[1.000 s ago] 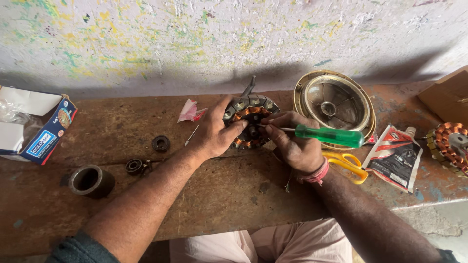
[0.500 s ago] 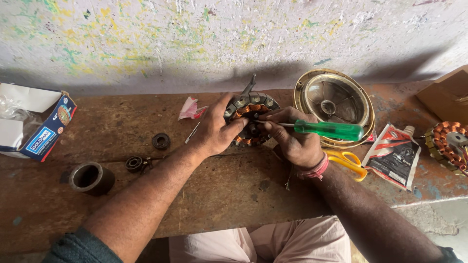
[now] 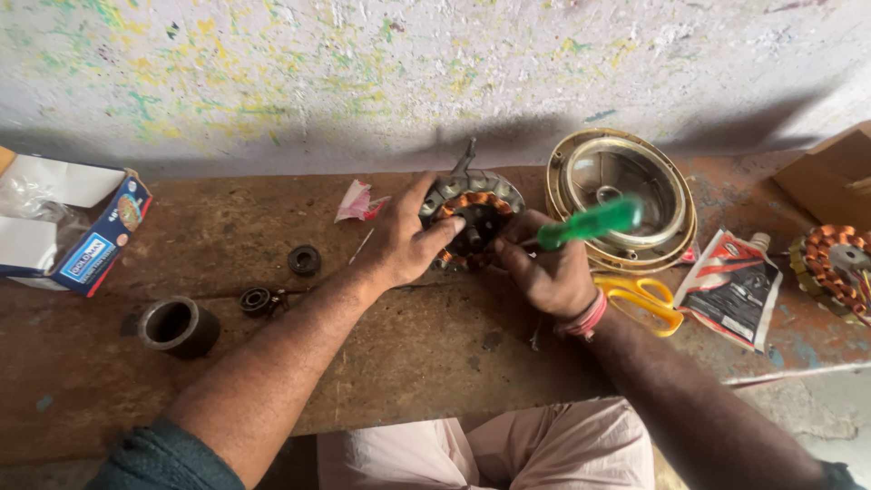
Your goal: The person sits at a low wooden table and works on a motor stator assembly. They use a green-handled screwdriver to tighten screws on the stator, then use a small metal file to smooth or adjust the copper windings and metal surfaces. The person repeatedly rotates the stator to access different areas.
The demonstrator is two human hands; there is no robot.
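Stator (image 3: 476,213) steadied by left hand (image 3: 404,245) fingers; right hand (image 3: 544,272) fingers clamp green screwdriver (image 3: 590,222).

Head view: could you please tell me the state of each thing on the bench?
Stator: tilted, steadied by left hand.
Green screwdriver: gripped by right hand.
Cardboard box: open.
Metal cover: hollow side up.
Scissors: lying closed.
Pouch: lying flat.

I see bare forearms: the left hand (image 3: 404,247) has a dark teal sleeve bunched at seven o'clock, the right hand (image 3: 547,272) wears pink-red wrist bands, with pale pink trousers at six o'clock.
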